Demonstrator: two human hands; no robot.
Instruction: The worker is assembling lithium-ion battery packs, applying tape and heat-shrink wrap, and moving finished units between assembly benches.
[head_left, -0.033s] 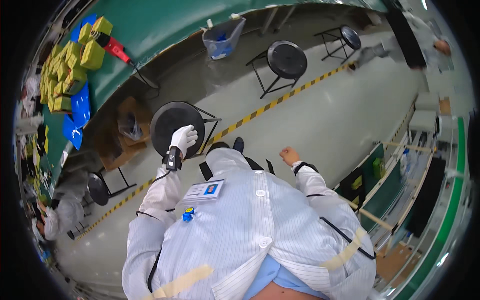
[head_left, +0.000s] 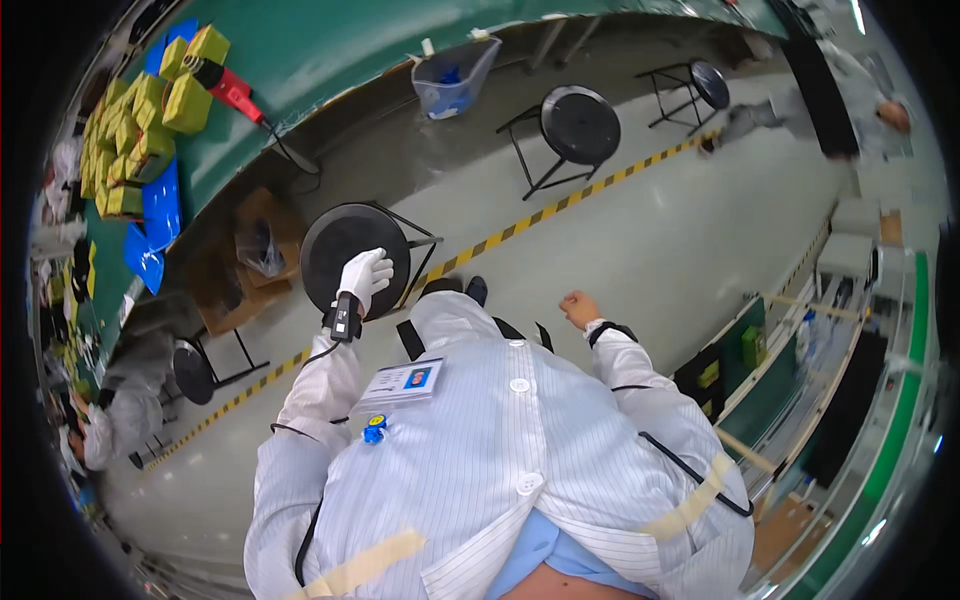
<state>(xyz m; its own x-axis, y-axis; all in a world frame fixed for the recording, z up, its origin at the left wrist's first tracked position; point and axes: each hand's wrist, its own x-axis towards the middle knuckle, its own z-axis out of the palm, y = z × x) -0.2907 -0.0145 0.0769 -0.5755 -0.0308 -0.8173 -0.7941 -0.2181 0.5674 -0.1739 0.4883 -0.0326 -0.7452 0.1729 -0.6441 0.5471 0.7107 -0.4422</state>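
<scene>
My left hand [head_left: 366, 277], in a white glove, hangs above a round black stool [head_left: 325, 250]; whether it touches the seat I cannot tell. Its fingers are loosely bent and a little apart, with nothing visible in them. A small black device [head_left: 344, 318] is strapped to that wrist. My right hand [head_left: 578, 309] is bare and hangs over the grey floor, its fingers loosely curled and partly apart, holding nothing that shows. A black band [head_left: 612, 332] circles the right wrist.
At the left, a green-topped bench [head_left: 300, 50] bears yellow-green boxes [head_left: 187, 105] and a red heat gun [head_left: 234, 94]. A grey bin [head_left: 455, 85], cardboard boxes [head_left: 225, 290] and more stools [head_left: 580, 125] stand along it. Racks [head_left: 790, 400] stand right. Yellow-black tape [head_left: 560, 203] crosses the floor.
The surroundings have shifted very slightly in the view, with the far stools a little farther right. My hands keep nearly the same place and pose.
</scene>
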